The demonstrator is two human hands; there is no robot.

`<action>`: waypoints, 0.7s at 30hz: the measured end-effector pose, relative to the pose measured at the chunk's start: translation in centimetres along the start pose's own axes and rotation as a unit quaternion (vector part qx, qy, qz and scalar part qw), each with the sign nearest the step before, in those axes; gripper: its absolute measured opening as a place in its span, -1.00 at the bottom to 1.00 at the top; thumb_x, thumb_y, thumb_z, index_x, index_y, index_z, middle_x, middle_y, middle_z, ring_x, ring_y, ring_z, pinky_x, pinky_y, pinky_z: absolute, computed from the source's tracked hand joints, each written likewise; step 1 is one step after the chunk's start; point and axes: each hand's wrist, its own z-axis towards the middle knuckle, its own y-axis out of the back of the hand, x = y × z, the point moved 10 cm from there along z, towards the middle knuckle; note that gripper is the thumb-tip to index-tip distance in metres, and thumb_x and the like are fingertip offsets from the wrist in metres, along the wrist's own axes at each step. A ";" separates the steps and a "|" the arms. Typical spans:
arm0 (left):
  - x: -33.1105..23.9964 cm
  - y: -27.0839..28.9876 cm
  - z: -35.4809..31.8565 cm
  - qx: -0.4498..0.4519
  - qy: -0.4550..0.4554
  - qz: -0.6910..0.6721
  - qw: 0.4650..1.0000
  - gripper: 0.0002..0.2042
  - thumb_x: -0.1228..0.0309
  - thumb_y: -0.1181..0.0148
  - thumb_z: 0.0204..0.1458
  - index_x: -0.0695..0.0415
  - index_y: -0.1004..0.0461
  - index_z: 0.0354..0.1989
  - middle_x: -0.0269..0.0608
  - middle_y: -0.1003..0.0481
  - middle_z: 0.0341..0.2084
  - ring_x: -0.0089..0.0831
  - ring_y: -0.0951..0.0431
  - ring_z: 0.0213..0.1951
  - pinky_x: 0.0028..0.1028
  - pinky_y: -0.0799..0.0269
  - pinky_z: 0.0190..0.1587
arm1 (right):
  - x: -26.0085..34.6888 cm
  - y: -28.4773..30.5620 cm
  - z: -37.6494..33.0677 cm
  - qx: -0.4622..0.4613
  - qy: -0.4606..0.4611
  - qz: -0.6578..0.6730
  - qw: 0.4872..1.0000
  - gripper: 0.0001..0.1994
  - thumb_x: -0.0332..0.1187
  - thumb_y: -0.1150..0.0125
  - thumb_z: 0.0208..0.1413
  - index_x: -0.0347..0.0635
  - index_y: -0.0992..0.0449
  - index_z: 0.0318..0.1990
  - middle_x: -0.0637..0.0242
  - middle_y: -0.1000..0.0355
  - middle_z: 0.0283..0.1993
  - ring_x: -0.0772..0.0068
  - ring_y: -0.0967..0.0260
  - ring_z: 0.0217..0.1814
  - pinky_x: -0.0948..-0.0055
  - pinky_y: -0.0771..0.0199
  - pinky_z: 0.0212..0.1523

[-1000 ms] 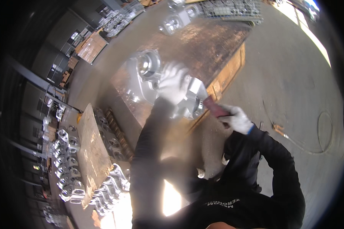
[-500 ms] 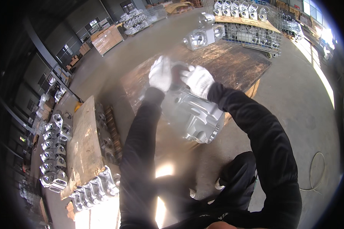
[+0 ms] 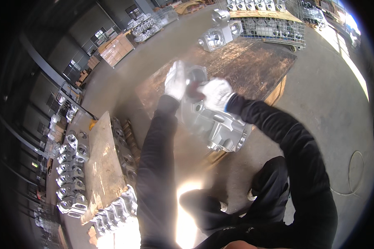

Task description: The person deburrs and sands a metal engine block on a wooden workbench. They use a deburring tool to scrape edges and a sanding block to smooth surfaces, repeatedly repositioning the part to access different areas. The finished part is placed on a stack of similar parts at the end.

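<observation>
A large silver metal casting [image 3: 222, 128] with round ports lies at the near edge of a rusty brown wooden platform [image 3: 253, 66]. Both my hands wear white gloves and my sleeves are black. My left hand [image 3: 175, 81] presses flat against the casting's far left side. At the casting's far end, my right hand [image 3: 215, 93] grips the top next to a round opening. A reddish patch shows between the two hands; I cannot tell what it is.
A second casting [image 3: 218, 33] stands at the platform's far end, with a wire cage of castings [image 3: 270, 27] behind it. To my left, rows of castings [image 3: 70, 174] lie under a wooden board [image 3: 102, 166]. A cable [image 3: 357, 172] loops on the concrete floor.
One second ago my right hand was off to the casting's right, holding something reddish. It has since joined my left hand at the casting's far end, and both stay there now.
</observation>
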 end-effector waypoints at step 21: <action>0.2 -0.2 0.2 0.060 0.045 -0.080 0.994 -0.28 -0.10 0.30 0.49 0.32 -0.27 0.48 0.13 -0.30 0.47 -0.09 -0.25 0.51 -0.27 -0.08 0.54 | 3.4 3.2 -0.1 -0.177 0.275 -0.224 0.918 -0.80 -0.30 -0.17 0.17 -0.05 -0.70 -0.16 0.29 -0.59 -0.04 0.22 -0.49 0.04 0.21 -0.48 0.06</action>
